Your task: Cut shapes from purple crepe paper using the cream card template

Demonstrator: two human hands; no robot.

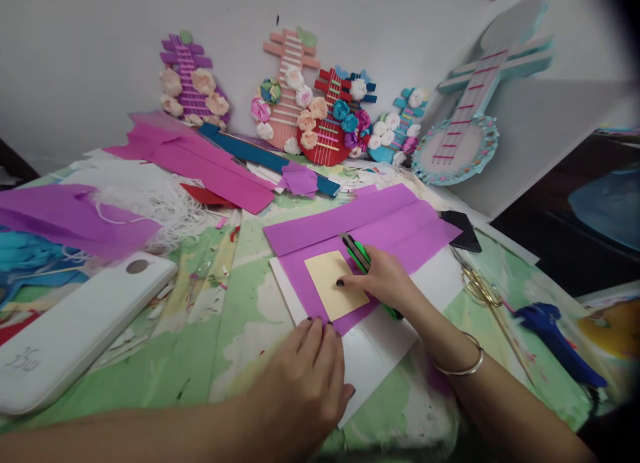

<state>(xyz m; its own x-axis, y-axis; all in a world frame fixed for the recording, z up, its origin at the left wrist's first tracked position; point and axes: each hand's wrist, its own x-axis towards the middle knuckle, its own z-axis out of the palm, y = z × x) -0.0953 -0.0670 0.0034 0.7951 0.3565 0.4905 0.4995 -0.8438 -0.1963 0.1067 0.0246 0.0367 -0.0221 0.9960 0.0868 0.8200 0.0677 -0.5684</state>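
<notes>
My right hand (387,276) is closed round a green utility knife (356,252), its blade end pointing away from me. The thumb of that hand presses on a pale yellow rectangular card (327,283). Beneath the card lies a folded sheet of purple paper (365,226), which rests on a white board (367,363). At the near edge of the purple paper, my left hand (315,369) lays its fingertips by the card's near corner, with the thumb apart from the fingers.
To the right are gold-handled scissors (480,286), a blue glue gun (550,333) and a black flat piece (461,231). A white power bank (90,329) lies left, near white shredded strands (150,213) and magenta paper (200,159). Several decorated toy instruments (327,143) lean against the wall.
</notes>
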